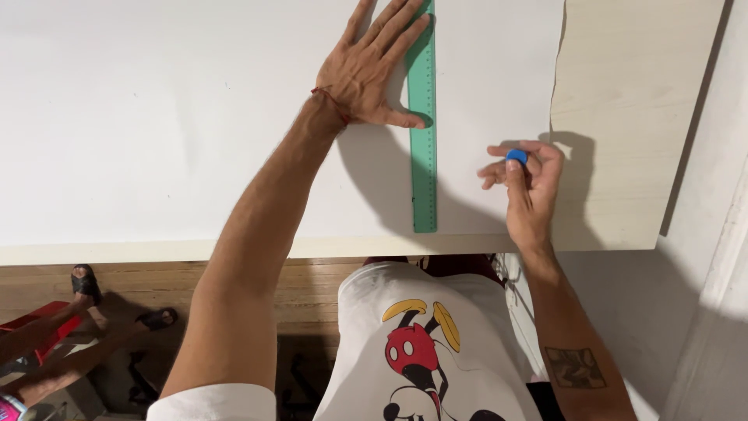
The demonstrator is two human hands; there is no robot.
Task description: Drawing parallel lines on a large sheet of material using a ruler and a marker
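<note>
**A:** On the table (623, 117), what was the biggest thing?

**B:** White sheet (156, 117), covering most of the pale wood top. Bare wood showed only at the right and along the near edge.

**A:** Next?

**B:** Green ruler (422, 140), lying flat on the sheet, running from near the sheet's front edge away from the person.

**A:** Hands?

**B:** Left hand (366, 74) was spread wide and flat, fingers along the ruler's left edge, thumb tip touching it. Red string on that wrist.

**A:** Right?

**B:** Right hand (530, 179) sat just right of the ruler, over the sheet's right edge, fingers curled narrow, pinching a small blue object (516, 156). Couldn't tell what it was.

**A:** Touching the ruler?

**B:** No, apart.
</note>
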